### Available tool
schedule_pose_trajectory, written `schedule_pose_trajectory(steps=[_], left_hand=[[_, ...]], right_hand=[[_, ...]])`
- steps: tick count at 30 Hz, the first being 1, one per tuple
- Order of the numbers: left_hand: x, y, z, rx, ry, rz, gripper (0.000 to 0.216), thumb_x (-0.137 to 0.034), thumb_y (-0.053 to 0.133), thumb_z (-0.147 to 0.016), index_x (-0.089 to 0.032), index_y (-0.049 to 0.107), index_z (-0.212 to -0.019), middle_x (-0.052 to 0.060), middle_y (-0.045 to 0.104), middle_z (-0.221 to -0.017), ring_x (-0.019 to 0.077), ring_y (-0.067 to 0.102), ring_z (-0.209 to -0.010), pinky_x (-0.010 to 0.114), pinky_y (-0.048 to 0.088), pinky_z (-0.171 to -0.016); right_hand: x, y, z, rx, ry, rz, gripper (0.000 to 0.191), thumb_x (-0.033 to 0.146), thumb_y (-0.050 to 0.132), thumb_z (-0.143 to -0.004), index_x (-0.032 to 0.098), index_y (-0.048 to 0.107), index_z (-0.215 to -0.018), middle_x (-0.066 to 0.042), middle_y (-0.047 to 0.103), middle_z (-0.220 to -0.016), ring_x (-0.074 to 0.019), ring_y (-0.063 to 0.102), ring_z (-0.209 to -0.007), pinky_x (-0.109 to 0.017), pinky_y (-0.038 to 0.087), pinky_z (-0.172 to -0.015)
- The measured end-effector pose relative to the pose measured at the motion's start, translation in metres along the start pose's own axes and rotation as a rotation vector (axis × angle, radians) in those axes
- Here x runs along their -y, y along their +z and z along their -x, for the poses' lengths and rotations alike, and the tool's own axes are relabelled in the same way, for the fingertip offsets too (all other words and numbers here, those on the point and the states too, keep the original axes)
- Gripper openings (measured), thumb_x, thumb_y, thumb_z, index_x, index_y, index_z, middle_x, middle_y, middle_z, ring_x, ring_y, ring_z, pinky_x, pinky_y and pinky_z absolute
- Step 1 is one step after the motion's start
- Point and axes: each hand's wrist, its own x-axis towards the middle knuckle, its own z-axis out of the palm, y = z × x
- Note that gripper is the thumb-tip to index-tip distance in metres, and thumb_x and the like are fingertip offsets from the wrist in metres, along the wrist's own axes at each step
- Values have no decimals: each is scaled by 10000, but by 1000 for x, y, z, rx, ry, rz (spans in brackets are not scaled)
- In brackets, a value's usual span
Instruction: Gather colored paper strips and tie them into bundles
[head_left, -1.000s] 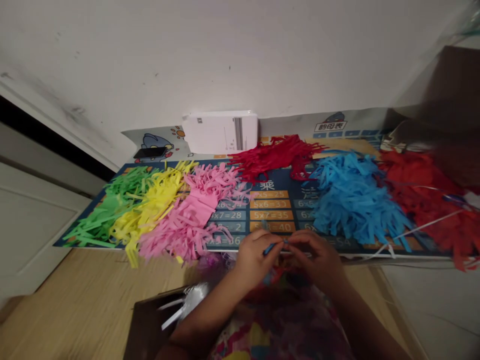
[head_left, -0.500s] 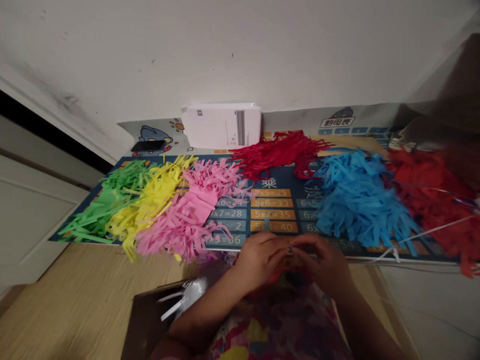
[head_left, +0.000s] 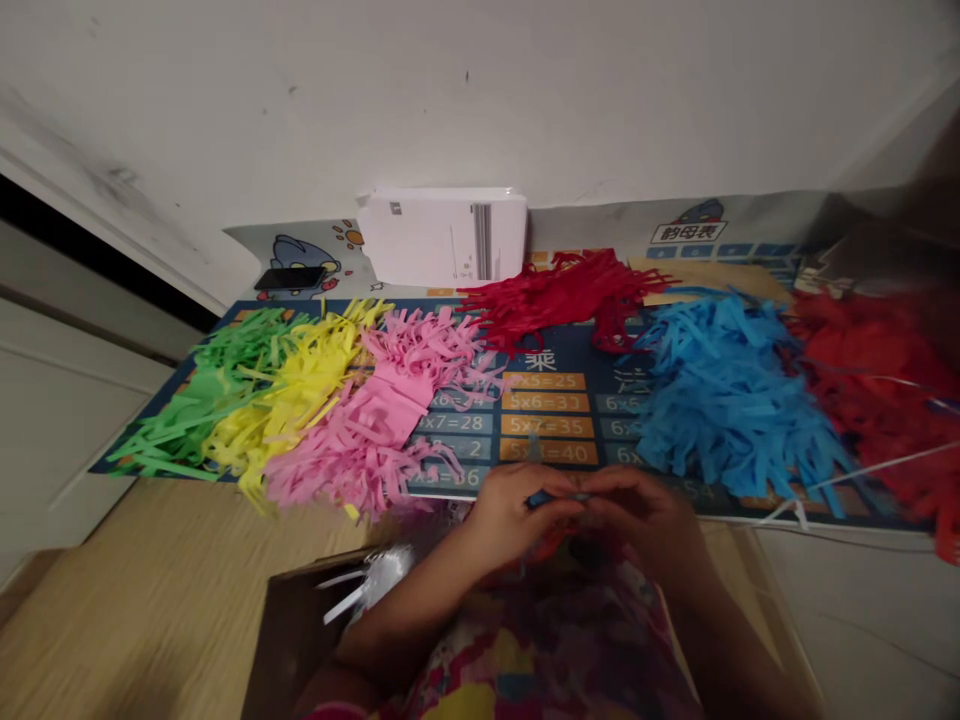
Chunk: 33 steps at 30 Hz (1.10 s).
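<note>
Over the table's near edge, my left hand [head_left: 514, 515] is closed, with a small dark blue piece [head_left: 538, 498] showing between thumb and fingers. Its kind is too small to make out. My right hand [head_left: 637, 510] pinches close beside it, the fingertips of both hands almost meeting. What the right fingers hold is mostly hidden. Some orange-red material [head_left: 551, 545] shows dimly below the hands. Nearest on the table are a pink paper tassel bundle [head_left: 390, 405] to the left and a blue tassel bundle [head_left: 739, 395] to the right.
Green [head_left: 217, 390] and yellow [head_left: 315, 370] fringe bundles lie left, a crimson one [head_left: 566, 295] at the back, a red one [head_left: 877, 370] far right. A white box [head_left: 442, 240] leans on the wall near a black phone [head_left: 292, 278]. A cardboard box [head_left: 289, 625] stands below.
The dark blue piece now shows in my left hand, where the fingers covered it before. Both hands stay close together in nearly the same place. The view has shifted slightly.
</note>
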Motion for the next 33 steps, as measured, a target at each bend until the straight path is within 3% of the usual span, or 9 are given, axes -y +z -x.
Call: schedule_pose_trajectory(steps=[6, 12, 18, 24, 33], left_hand=[[-4, -1, -4, 51, 91, -6, 190, -374, 710, -886, -197, 769, -851, 36, 780, -787, 148, 711, -716, 221, 523, -694], [-5, -3, -2, 88, 33, -41, 159, -328, 689, -908, -186, 752, -872, 36, 761, -795, 148, 690, -736, 229, 510, -711], [-8, -1, -2, 35, 150, -89, 143, -324, 694, -903, -192, 720, -950, 62, 759, -885, 178, 697, -822, 272, 527, -757], [-8, 4, -4, -42, 231, -58, 50, -222, 681, -893, -179, 707, -885, 66, 750, -816, 169, 696, -768, 271, 544, -716], [2, 8, -4, -136, 391, -182, 107, -247, 636, -942, -202, 731, -921, 55, 771, -840, 167, 721, -800, 303, 575, -753]], right_hand=[[3, 2, 0, -9, -29, 17, 165, 377, 817, -736, 241, 736, -779, -17, 705, -761, -166, 664, -675, -244, 545, -577], [8, 4, 6, -87, -81, 76, 139, 366, 783, -763, 242, 726, -740, -22, 707, -774, -164, 663, -659, -235, 534, -534], [4, 1, 10, -108, -144, 146, 118, 352, 764, -799, 243, 721, -806, -24, 725, -790, -175, 688, -703, -249, 566, -588], [1, -4, 9, -112, -304, 232, 16, 274, 728, -857, 265, 716, -863, -8, 732, -853, -162, 697, -793, -258, 569, -705], [4, 2, 8, -137, -420, 371, 80, 217, 713, -871, 283, 691, -909, 22, 735, -866, -148, 699, -803, -256, 553, -743]])
